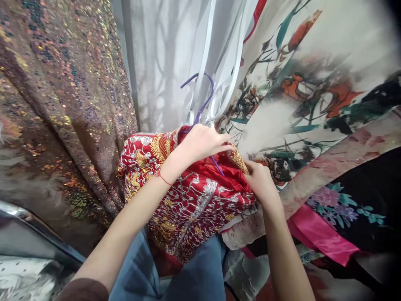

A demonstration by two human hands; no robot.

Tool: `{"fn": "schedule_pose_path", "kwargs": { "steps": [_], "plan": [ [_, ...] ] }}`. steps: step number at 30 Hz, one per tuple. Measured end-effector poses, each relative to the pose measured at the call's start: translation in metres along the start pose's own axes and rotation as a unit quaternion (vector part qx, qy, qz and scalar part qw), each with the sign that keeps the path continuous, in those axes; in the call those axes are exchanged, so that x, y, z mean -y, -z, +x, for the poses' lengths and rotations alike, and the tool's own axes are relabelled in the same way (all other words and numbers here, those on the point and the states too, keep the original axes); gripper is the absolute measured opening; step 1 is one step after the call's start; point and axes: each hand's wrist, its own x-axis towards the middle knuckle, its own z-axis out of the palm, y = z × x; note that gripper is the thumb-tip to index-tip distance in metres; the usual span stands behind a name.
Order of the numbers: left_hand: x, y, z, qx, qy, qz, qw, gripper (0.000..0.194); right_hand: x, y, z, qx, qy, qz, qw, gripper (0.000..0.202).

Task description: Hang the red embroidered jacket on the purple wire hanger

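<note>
A red embroidered jacket (191, 196) with gold and silver patterning spreads out before my legs, its shiny red lining showing at the opening. A purple hanger (200, 109) sits partly inside it; the hook stands above the collar and one arm end shows against the lining. Across the collar reaches my left hand (206, 142), closed, its fingertips at the gold-trimmed edge beside the hanger. Its palm and some fingers are hidden. My right hand (261, 179) pinches the same gold edge farther right, thumb and fingers closed on the fabric.
White hangers (232, 79) hang behind the jacket. A sequinned garment (62, 96) drapes on the left, and floral-printed fabric (300, 96) fills the right. Black embroidered cloth with a pink ribbon (322, 234) lies lower right. A metal-edged object (31, 221) stands lower left.
</note>
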Motion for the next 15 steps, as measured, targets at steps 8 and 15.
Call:
{"fn": "schedule_pose_path", "kwargs": {
  "steps": [8,15],
  "plan": [
    [0.003,-0.002,-0.001,-0.008,0.015,-0.030,0.999,0.044,-0.041,-0.028,-0.072,-0.170,-0.102,0.212,0.957,0.027],
    [-0.001,-0.006,0.001,-0.055,0.046,-0.061,0.996,0.062,0.024,0.038,-0.091,-0.521,-0.060,0.020,0.851,0.017]
  ]
}}
